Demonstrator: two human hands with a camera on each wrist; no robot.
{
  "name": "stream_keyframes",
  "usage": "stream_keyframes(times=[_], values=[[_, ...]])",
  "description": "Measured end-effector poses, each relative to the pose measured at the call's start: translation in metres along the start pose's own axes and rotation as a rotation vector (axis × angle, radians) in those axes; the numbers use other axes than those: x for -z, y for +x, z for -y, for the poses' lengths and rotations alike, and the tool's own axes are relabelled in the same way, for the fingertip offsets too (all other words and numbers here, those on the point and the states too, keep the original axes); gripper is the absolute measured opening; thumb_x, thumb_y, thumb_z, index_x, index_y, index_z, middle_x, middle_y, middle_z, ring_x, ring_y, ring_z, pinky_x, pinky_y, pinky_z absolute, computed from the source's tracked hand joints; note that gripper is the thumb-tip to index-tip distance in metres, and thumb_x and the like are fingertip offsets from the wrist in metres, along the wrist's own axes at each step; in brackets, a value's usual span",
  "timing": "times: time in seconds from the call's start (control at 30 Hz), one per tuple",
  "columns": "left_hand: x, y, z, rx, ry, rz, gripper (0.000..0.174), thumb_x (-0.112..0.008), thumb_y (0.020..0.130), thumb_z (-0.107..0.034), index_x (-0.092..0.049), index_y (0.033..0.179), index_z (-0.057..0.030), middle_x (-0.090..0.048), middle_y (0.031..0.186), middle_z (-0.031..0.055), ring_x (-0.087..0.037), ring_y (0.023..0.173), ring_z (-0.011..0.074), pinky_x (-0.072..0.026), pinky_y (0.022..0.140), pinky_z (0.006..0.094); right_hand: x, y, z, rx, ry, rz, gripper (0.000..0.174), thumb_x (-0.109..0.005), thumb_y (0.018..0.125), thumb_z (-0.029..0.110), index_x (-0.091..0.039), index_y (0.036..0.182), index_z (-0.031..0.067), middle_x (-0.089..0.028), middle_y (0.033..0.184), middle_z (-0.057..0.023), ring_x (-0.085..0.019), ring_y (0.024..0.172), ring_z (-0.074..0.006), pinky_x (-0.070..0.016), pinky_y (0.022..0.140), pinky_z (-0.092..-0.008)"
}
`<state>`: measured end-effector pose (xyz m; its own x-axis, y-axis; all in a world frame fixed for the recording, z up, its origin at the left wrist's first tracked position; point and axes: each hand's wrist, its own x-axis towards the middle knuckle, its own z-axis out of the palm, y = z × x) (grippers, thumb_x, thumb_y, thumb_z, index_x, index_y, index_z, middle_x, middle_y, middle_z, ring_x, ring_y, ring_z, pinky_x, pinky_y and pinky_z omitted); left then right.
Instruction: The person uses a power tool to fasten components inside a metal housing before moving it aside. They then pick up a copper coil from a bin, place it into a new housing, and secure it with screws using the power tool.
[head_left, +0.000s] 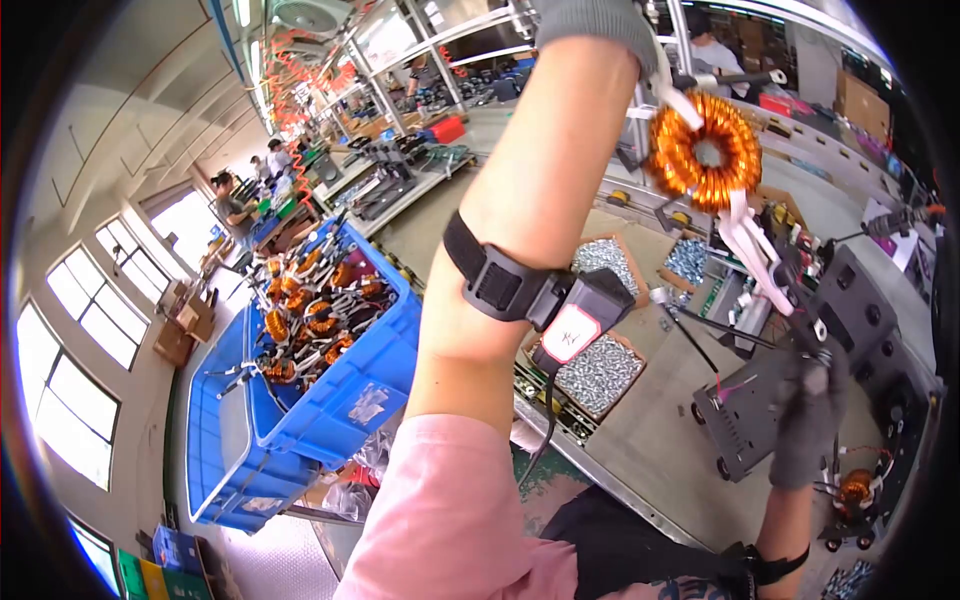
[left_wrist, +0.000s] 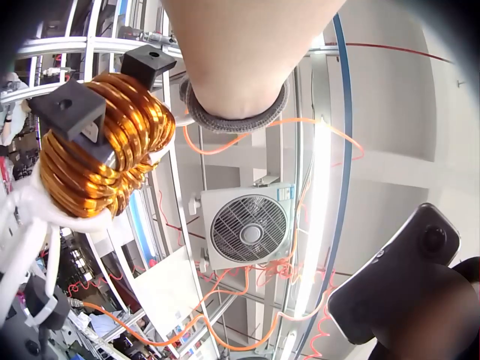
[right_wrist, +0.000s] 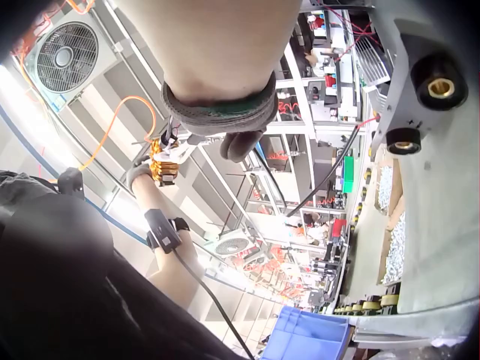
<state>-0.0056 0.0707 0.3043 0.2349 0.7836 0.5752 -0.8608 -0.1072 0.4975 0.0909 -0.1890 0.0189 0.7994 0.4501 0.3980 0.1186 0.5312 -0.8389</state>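
Observation:
A ring-shaped copper coil (head_left: pixel 706 152) with white-sleeved leads (head_left: pixel 752 248) is held up over the bench. Black mounting blocks (left_wrist: pixel 71 112) show on it in the left wrist view. My left hand (right_wrist: pixel 140 171), in a grey glove, grips the coil at its side; in the head view only the glove's cuff shows at the top edge. Lower down, my gloved right hand (head_left: pixel 808 405) holds the lower ends of the leads, beside a black metal housing (head_left: pixel 745 415). In the right wrist view, its curled fingers (right_wrist: pixel 241 146) show partly behind the cuff.
A blue crate (head_left: pixel 345 400) full of similar coils stands at the left. Cardboard boxes of screws (head_left: pixel 600 375) lie on the bench (head_left: pixel 640 470). Black panels (head_left: pixel 865 300) and another coil (head_left: pixel 856 488) are at the right. Metal framing (head_left: pixel 450 35) crosses behind the bench.

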Motion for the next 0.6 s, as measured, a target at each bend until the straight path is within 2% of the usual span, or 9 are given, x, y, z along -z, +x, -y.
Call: stream_keyframes(times=[0.07, 0.1, 0.2, 0.27, 0.33, 0.4, 0.47, 0.53, 0.6], values=[[0.046, 0.002, 0.014, 0.071, -0.092, -0.029, 0.037, -0.042, 0.098, -0.042, -0.046, 0.084, -0.0079, -0.046, 0.062, 0.0028, -0.042, 0.045, 0.0143, -0.0371, 0.038, 0.0282, 0.002, 0.01, 0.02, 0.068, -0.012, -0.042, 0.047, -0.063, 0.09, 0.035, -0.052, 0.119, 0.0005, -0.057, 0.071, -0.0035, -0.048, 0.047, -0.0062, -0.038, 0.041, -0.0195], [0.041, -0.041, -0.003, 0.039, 0.111, -0.086, 0.026, -0.044, 0.098, -0.027, -0.043, 0.079, -0.0079, -0.045, 0.065, 0.0015, -0.043, 0.054, 0.0095, -0.039, 0.048, 0.0258, 0.003, 0.013, 0.029, 0.068, -0.011, -0.037, 0.047, -0.063, 0.09, 0.035, -0.052, 0.119, 0.0005, -0.057, 0.071, -0.0035, -0.048, 0.047, -0.0062, -0.038, 0.041, -0.0195], [0.102, -0.048, 0.02, 0.209, 0.005, -0.273, 0.036, -0.033, 0.1, -0.039, -0.046, 0.082, -0.0097, -0.047, 0.065, 0.001, -0.04, 0.048, 0.0107, -0.034, 0.041, 0.0248, 0.003, 0.019, 0.048, 0.085, -0.048, 0.016, 0.046, -0.06, 0.092, 0.036, -0.051, 0.12, 0.0007, -0.055, 0.069, -0.0029, -0.046, 0.046, -0.006, -0.0366, 0.04, -0.0194], [0.151, -0.059, 0.048, 0.317, -0.041, -0.383, 0.035, -0.034, 0.1, -0.037, -0.046, 0.083, -0.0082, -0.047, 0.065, 0.0016, -0.041, 0.048, 0.0114, -0.0339, 0.041, 0.0249, 0.001, 0.021, 0.054, 0.162, -0.139, 0.205, 0.046, -0.057, 0.093, 0.038, -0.051, 0.119, 0.0, -0.053, 0.066, -0.0027, -0.045, 0.045, -0.0058, -0.0353, 0.04, -0.0195], [0.184, -0.088, 0.068, 0.442, -0.074, -0.508, 0.033, -0.036, 0.099, -0.034, -0.046, 0.082, -0.0076, -0.047, 0.065, 0.0033, -0.042, 0.048, 0.012, -0.0358, 0.04, 0.0262, -0.029, 0.023, 0.063, 0.222, -0.204, 0.174, 0.044, -0.054, 0.094, 0.038, -0.052, 0.116, -0.0008, -0.051, 0.063, -0.0023, -0.044, 0.044, -0.0055, -0.0342, 0.04, -0.0189], [0.227, -0.101, 0.087, 0.502, -0.088, -0.486, 0.031, -0.039, 0.1, -0.032, -0.047, 0.095, -0.0027, -0.052, 0.075, 0.0073, -0.045, 0.049, 0.0151, -0.0417, 0.044, 0.0266, -0.045, 0.033, 0.065, 0.136, -0.308, 0.303, 0.044, -0.053, 0.095, 0.037, -0.052, 0.115, -0.0015, -0.051, 0.062, -0.0018, -0.043, 0.044, -0.0052, -0.033, 0.04, -0.019], [0.227, -0.106, 0.074, 0.665, 0.112, -0.167, 0.033, -0.044, 0.099, -0.033, -0.051, 0.103, -0.0012, -0.056, 0.081, 0.0098, -0.053, 0.056, 0.0197, -0.0479, 0.051, 0.031, -0.059, 0.049, 0.065, 0.143, -0.318, 0.389, 0.042, -0.052, 0.095, 0.035, -0.053, 0.116, -0.0015, -0.051, 0.061, -0.0012, -0.043, 0.044, -0.0049, -0.0322, 0.04, -0.0189], [0.23, -0.093, 0.052, 0.625, -0.078, 0.091, 0.028, -0.059, 0.092, -0.026, -0.054, 0.109, -0.003, -0.06, 0.094, 0.0085, -0.061, 0.082, 0.0227, -0.0518, 0.067, 0.0346, -0.076, 0.052, 0.066, 0.099, -0.342, 0.33, 0.041, -0.052, 0.096, 0.033, -0.054, 0.116, -0.0016, -0.05, 0.06, -0.0007, -0.042, 0.044, -0.0043, -0.0316, 0.041, -0.0191], [0.257, -0.112, 0.025, -0.154, 1.404, 0.273, 0.035, -0.062, 0.089, -0.029, -0.053, 0.112, -0.0046, -0.061, 0.097, 0.0031, -0.06, 0.087, 0.0244, -0.0493, 0.075, 0.0402, -0.073, 0.065, 0.059, 0.138, -0.193, 0.345, 0.036, -0.05, 0.098, 0.027, -0.053, 0.118, -0.0022, -0.05, 0.059, -0.0001, -0.041, 0.043, -0.0033, -0.0309, 0.04, -0.0188]])
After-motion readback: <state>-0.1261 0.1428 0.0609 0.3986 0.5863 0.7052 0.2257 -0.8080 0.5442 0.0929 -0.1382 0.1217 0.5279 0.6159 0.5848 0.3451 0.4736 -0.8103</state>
